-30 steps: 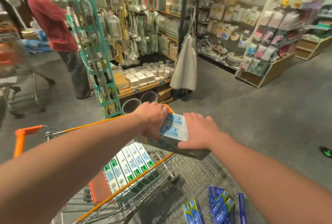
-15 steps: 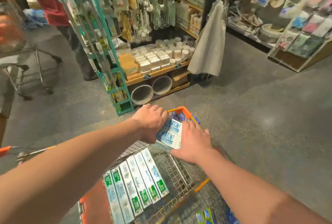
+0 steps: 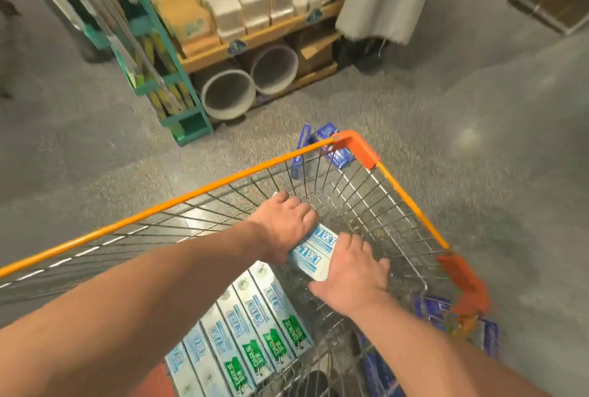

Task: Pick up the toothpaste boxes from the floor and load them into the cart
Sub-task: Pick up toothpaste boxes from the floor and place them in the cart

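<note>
toothpaste bundle point(image 3: 314, 253) is low inside the cart point(image 3: 191, 199), just beyond the row of boxes point(image 3: 251, 326) already lying on the cart bottom. Can't tell if it's touching down yet. left hand point(image 3: 283, 227) has its fingers curled over the far-left side, right hand point(image 3: 350, 272) clamps the near-right end. Not released. Still to load: far blue boxes point(image 3: 334, 148) on the floor past the cart's far corner, near blue boxes point(image 3: 430, 310) on the floor at right. Roughly midway, I'd guess.

One wide head view looks forward and steeply down from close above the cart point(image 3: 358, 148), floor point(image 3: 478, 109) and shelf point(image 3: 255, 39) beyond.
</note>
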